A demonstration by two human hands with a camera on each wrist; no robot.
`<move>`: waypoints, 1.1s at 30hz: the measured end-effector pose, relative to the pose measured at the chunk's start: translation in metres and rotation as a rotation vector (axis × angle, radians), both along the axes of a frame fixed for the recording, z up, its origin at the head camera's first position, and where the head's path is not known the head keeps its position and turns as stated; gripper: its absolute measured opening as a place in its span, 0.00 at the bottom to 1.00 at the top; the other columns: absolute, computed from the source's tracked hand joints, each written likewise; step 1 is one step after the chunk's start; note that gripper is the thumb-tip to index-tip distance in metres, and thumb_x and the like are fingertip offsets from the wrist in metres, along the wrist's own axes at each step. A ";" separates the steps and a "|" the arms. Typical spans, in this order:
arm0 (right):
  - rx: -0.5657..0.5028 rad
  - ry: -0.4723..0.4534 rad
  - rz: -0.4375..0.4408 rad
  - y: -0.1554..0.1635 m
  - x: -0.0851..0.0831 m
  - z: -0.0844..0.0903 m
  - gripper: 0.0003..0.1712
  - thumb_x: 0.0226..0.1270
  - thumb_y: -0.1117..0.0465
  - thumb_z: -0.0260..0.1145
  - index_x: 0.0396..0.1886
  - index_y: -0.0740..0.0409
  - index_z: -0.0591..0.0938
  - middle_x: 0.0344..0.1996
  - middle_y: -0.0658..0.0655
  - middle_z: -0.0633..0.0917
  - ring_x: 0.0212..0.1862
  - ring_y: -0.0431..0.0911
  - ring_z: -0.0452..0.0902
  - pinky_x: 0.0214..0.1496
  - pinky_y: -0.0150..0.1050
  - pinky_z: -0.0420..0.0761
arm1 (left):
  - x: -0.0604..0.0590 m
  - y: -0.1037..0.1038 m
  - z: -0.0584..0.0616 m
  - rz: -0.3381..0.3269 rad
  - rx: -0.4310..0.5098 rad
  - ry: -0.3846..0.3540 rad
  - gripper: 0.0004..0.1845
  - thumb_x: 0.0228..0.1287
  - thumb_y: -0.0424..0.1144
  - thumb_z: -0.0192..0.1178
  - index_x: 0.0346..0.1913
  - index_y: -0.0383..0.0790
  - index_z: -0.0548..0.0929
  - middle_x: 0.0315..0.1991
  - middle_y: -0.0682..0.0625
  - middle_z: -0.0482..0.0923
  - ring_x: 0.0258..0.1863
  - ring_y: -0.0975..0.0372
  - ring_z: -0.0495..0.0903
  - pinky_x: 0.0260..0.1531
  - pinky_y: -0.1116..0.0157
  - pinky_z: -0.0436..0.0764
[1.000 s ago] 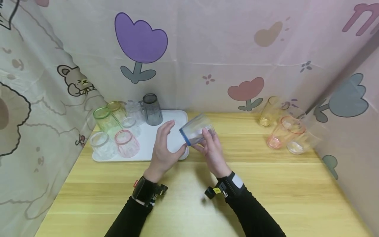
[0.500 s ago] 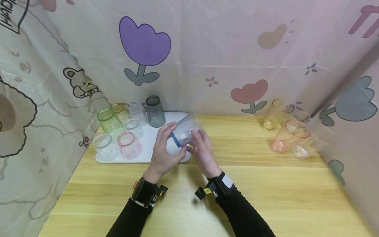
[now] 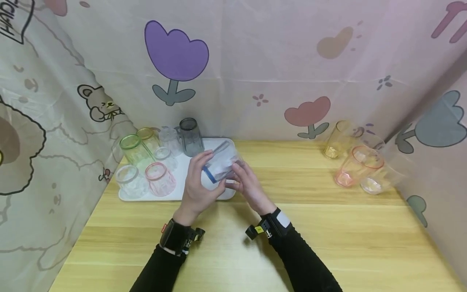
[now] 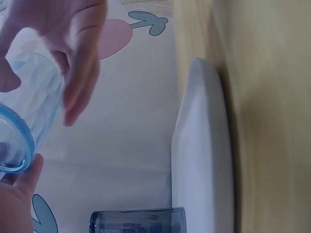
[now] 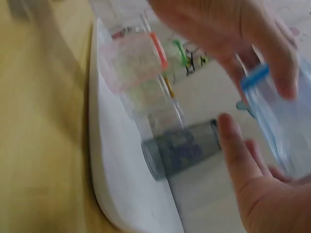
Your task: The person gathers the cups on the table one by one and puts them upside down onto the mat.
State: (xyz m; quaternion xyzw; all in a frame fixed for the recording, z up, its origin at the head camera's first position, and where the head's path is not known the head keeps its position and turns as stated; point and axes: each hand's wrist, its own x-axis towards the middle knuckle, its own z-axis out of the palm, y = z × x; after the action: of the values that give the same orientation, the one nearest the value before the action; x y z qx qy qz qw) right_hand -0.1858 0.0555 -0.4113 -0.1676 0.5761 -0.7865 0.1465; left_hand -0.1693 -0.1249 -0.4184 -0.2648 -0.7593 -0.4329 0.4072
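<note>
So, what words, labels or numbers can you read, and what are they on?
"HAD", sideways on the curtain, the rest cut off.
Pink "n" or "m", cut off, on the curtain's right.
Red tag on the left wristband: too small to read.
Yellow label by the right wristband: too small.

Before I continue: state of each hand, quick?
Left hand: closed, holding the blue-rimmed glass at the rim end.
Right hand: at the glass's other end; whether it grips, can't tell.
</note>
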 end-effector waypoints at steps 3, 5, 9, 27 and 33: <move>0.085 0.053 0.012 0.009 -0.005 0.002 0.40 0.81 0.44 0.52 0.81 0.61 0.59 0.69 0.69 0.72 0.60 0.60 0.79 0.60 0.50 0.84 | 0.000 -0.003 0.003 0.009 0.024 0.003 0.41 0.47 0.32 0.74 0.67 0.27 0.71 0.67 0.34 0.73 0.65 0.42 0.74 0.67 0.58 0.75; 0.149 0.101 -0.009 0.013 -0.008 0.004 0.37 0.82 0.45 0.48 0.80 0.63 0.63 0.68 0.70 0.73 0.62 0.64 0.77 0.61 0.51 0.84 | 0.000 -0.005 0.005 0.020 0.047 -0.009 0.41 0.48 0.32 0.74 0.67 0.27 0.70 0.67 0.35 0.73 0.65 0.43 0.74 0.63 0.57 0.78; 0.268 0.174 -0.100 0.019 -0.013 0.005 0.31 0.83 0.50 0.51 0.74 0.66 0.69 0.67 0.69 0.74 0.63 0.65 0.77 0.60 0.52 0.84 | -0.003 -0.011 0.013 0.062 0.076 -0.040 0.40 0.49 0.35 0.73 0.67 0.29 0.69 0.69 0.39 0.73 0.66 0.46 0.75 0.62 0.55 0.79; 0.935 0.272 -0.109 0.014 -0.013 -0.019 0.35 0.65 0.68 0.73 0.70 0.71 0.73 0.61 0.70 0.76 0.51 0.56 0.84 0.46 0.38 0.88 | -0.025 -0.036 0.036 0.255 -0.059 -0.283 0.40 0.55 0.30 0.73 0.73 0.35 0.70 0.65 0.32 0.65 0.65 0.43 0.70 0.62 0.48 0.77; 0.983 0.295 -0.090 0.008 -0.010 -0.025 0.36 0.61 0.72 0.74 0.69 0.72 0.74 0.62 0.73 0.75 0.44 0.51 0.83 0.41 0.34 0.86 | -0.031 -0.036 0.029 0.301 -0.035 -0.372 0.40 0.55 0.30 0.72 0.73 0.34 0.70 0.67 0.34 0.68 0.69 0.43 0.68 0.69 0.47 0.70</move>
State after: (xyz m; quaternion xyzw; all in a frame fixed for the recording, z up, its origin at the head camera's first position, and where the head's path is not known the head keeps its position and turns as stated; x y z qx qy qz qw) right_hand -0.1954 0.0630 -0.4367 -0.1631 0.8990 -0.3962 0.0912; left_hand -0.2002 -0.1611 -0.3895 -0.0716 -0.8596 -0.3955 0.3156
